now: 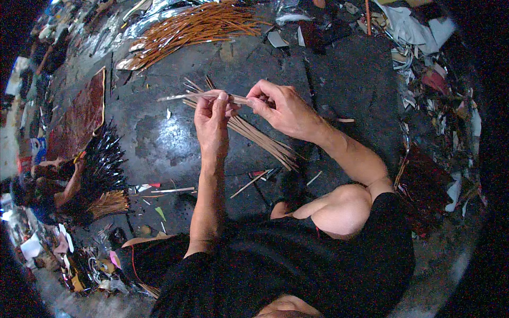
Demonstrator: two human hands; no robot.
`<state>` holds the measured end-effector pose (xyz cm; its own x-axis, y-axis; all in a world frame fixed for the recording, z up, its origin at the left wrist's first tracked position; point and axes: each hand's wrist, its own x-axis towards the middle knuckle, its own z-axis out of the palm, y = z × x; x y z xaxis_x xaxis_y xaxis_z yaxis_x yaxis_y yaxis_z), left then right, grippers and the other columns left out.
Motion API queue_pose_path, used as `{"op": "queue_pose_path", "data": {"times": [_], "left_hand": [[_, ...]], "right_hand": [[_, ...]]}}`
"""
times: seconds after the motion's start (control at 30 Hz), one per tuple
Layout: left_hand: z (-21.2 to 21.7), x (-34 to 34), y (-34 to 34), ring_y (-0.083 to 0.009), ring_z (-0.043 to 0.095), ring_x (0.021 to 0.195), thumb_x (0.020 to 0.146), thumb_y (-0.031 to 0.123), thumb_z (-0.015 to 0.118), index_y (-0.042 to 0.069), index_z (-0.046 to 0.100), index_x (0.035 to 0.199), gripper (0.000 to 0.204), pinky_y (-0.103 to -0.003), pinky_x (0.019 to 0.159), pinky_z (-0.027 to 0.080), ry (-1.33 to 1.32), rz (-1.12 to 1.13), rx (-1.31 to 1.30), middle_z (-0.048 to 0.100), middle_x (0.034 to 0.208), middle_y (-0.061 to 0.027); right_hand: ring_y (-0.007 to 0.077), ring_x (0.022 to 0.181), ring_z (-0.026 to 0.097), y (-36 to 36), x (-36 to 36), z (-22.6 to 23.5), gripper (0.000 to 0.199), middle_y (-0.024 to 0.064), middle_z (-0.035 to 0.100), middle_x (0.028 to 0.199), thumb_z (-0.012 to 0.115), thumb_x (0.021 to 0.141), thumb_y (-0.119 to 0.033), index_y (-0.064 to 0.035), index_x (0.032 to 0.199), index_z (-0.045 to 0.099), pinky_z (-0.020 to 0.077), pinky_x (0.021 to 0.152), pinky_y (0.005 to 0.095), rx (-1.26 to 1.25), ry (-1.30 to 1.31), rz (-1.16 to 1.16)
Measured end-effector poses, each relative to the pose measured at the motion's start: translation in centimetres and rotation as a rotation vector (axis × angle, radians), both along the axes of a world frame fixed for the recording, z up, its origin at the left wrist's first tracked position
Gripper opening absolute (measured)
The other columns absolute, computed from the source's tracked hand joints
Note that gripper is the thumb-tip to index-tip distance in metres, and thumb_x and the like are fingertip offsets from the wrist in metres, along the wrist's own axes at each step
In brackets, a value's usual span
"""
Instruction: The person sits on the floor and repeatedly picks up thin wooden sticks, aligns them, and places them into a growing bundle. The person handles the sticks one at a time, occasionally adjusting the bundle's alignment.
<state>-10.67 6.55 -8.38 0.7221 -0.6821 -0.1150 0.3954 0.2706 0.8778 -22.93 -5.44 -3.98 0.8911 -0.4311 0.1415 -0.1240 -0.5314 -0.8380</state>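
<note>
My left hand (213, 119) pinches a thin pale strip (177, 97) between thumb and fingers. The strip's whitish end sticks out to the left, and its other end runs to my right hand (286, 111). There my right thumb and fingertips are closed on the strip. Below both hands, a loose bundle of slim brown sticks (260, 139) lies slantwise on the dark surface, its upper end fanned out. My fingers partly cover the bundle and the middle of the strip.
A large heap of orange-brown strips (196, 29) lies at the back. At the left, another person's arm (71, 183) is beside dark glossy strips (103, 153) and a reddish-brown sheet (85, 114). Scraps (419, 32) pile up along the right. Loose slivers (249, 184) lie near my bent knee (342, 212).
</note>
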Motion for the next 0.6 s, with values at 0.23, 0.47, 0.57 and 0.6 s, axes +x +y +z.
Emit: {"op": "queue_pose_path", "data": {"times": [0.23,0.47,0.57,0.6], "left_hand": [[-0.1,0.5,0.4,-0.0108,0.059,0.078,0.092,0.017,0.057,-0.002,0.058,0.108,0.025,-0.023,0.069,0.047,0.016,-0.15,-0.088,0.062,0.089,-0.0051],[-0.5,0.7,0.5,-0.0107,0.058,0.077,0.092,0.023,0.058,0.0,0.062,0.103,0.026,-0.024,0.07,0.046,-0.225,-0.132,0.01,0.064,0.088,-0.0044],[-0.3,0.5,0.3,-0.0099,0.057,0.075,0.093,0.026,0.056,0.0,0.062,0.101,0.028,-0.023,0.068,0.045,-0.204,-0.133,0.051,0.064,0.084,-0.0039],[-0.2,0.3,0.1,-0.0095,0.057,0.074,0.094,0.027,0.055,-0.001,0.062,0.1,0.029,-0.023,0.067,0.045,-0.182,-0.135,0.065,0.064,0.083,-0.0038]], "right_hand": [[0.0137,0.073,0.065,0.5,0.2,0.1,0.02,0.0092,0.066,0.082,0.064,0.086,-0.017,-0.001,0.097,0.059,0.0519,0.062,0.0282,-0.172,-0.155,-0.017],[0.0116,0.07,0.063,0.5,0.3,0.5,0.016,0.0074,0.064,0.078,0.065,0.086,-0.014,-0.0007,0.092,0.059,0.0512,0.06,0.0267,0.003,-0.13,-0.005],[0.0102,0.067,0.061,0.7,0.5,0.0,0.012,0.0058,0.062,0.075,0.064,0.085,-0.011,-0.0006,0.089,0.058,0.0503,0.059,0.0264,0.02,-0.156,-0.02],[0.0098,0.066,0.06,0.8,0.4,-0.2,0.011,0.0053,0.062,0.073,0.064,0.085,-0.01,-0.0006,0.087,0.058,0.05,0.059,0.0263,0.023,-0.171,-0.032]]}}
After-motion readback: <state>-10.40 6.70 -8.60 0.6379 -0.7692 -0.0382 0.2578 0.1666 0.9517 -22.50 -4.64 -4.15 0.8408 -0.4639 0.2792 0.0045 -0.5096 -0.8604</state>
